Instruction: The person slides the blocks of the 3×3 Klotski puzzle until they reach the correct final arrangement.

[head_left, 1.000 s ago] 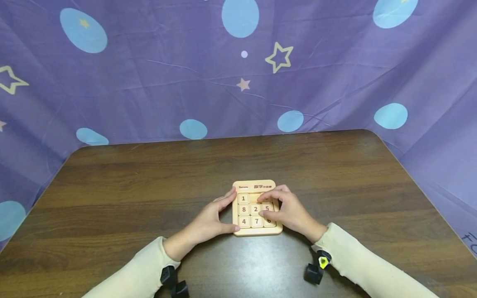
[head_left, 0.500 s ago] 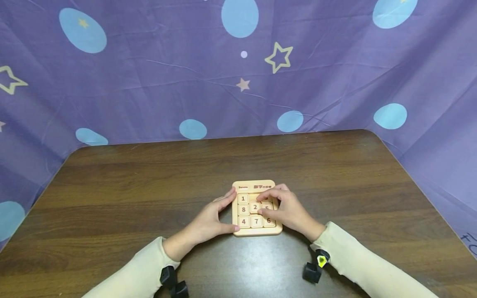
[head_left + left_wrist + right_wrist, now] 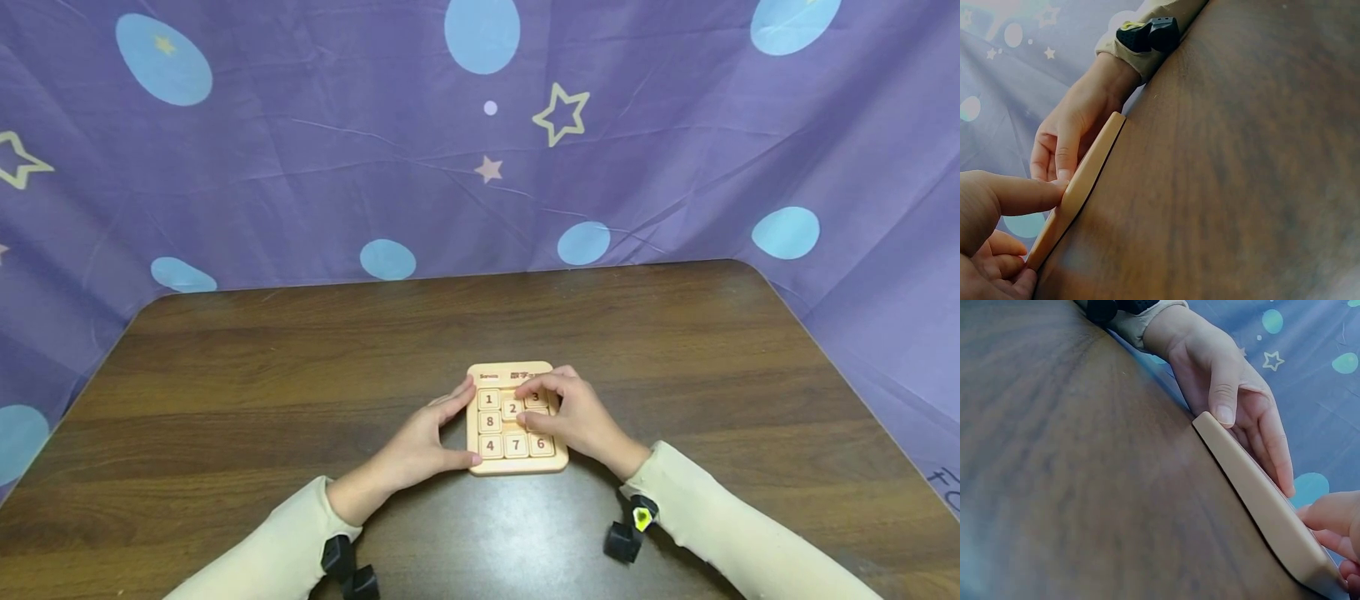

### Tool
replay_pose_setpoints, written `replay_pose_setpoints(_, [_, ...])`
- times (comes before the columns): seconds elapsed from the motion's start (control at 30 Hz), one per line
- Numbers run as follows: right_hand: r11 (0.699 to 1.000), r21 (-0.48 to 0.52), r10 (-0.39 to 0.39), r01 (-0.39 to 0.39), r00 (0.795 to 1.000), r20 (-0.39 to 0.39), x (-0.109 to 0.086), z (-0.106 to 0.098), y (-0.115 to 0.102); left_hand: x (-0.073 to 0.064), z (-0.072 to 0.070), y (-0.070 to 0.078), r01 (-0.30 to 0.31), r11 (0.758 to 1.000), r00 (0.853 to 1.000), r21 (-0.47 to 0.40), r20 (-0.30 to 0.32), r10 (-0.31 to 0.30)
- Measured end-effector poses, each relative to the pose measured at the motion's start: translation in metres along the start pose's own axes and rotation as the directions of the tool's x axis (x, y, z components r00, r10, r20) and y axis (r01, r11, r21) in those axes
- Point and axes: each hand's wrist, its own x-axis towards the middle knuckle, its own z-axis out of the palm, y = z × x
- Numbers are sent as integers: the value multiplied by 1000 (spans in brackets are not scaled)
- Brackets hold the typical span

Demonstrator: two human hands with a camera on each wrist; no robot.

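Observation:
A pale wooden number sliding puzzle (image 3: 510,468) lies flat on the table. My left hand (image 3: 416,446) holds its left side, the thumb at the lower left corner and the fingers near the upper left. In the left wrist view that thumb (image 3: 1035,195) touches the puzzle's edge (image 3: 1088,169). My right hand (image 3: 577,417) reaches over the right side, with thumb and index finger at the number 2 tile (image 3: 512,408), which sits in the middle column between the top and centre rows. Tiles 1, 3, 8, 4, 7 and 6 show; the right thumb covers the centre-right tile.
The brown wooden table (image 3: 300,350) stretches around the puzzle on all sides. Behind it hangs a purple curtain (image 3: 300,167) with blue ovals and stars. A small black device is strapped at each wrist, the right one (image 3: 624,542) near the tabletop.
The number 2 tile has slid up from the centre row toward the top row. My right thumb and index finger have shifted slightly up and left. The left hand stays put.

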Motion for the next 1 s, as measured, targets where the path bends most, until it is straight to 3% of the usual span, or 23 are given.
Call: replay_pose_setpoints(1.0, [1000, 5, 31, -31, 999, -25, 8, 0, -1, 1, -1, 0, -14, 1000, 1000, 8, 3, 14])
